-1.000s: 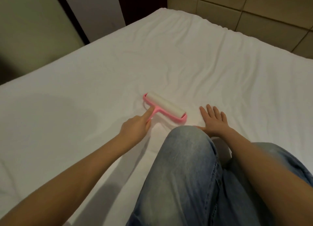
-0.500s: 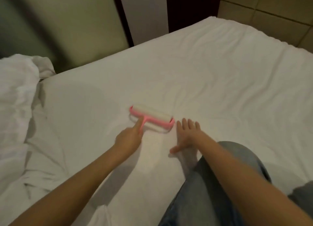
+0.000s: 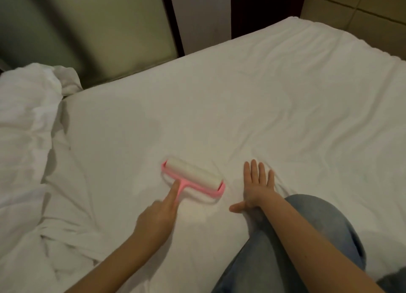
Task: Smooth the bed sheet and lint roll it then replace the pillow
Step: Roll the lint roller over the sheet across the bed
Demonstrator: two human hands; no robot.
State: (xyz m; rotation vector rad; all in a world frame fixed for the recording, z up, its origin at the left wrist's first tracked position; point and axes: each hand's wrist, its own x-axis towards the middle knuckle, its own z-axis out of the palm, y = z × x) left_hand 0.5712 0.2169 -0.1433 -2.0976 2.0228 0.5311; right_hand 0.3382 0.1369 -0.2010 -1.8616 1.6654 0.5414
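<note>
Shift: right hand (image 3: pixel 257 187) moved clear of lint roller (image 3: pixel 193 178).
Location: on bed sheet (image 3: pixel 219 117), directly ahead of left hand (image 3: pixel 156 220); long axis far-left to near-right.
Left fingers: gripping handle (image 3: pixel 181 190), index extended.
Right fingers: straight, slightly spread, flat on bed sheet.

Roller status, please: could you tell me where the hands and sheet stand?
Left hand grips roller, down on sheet. Right hand flat on sheet beside it. Bunched bedding at left, wrinkles ahead.

So we count one lint roller (image 3: pixel 193 176), one bed sheet (image 3: pixel 263 117), one crumpled blanket (image 3: pixel 24 117), and two hands: left hand (image 3: pixel 156 219), right hand (image 3: pixel 256 189).
</note>
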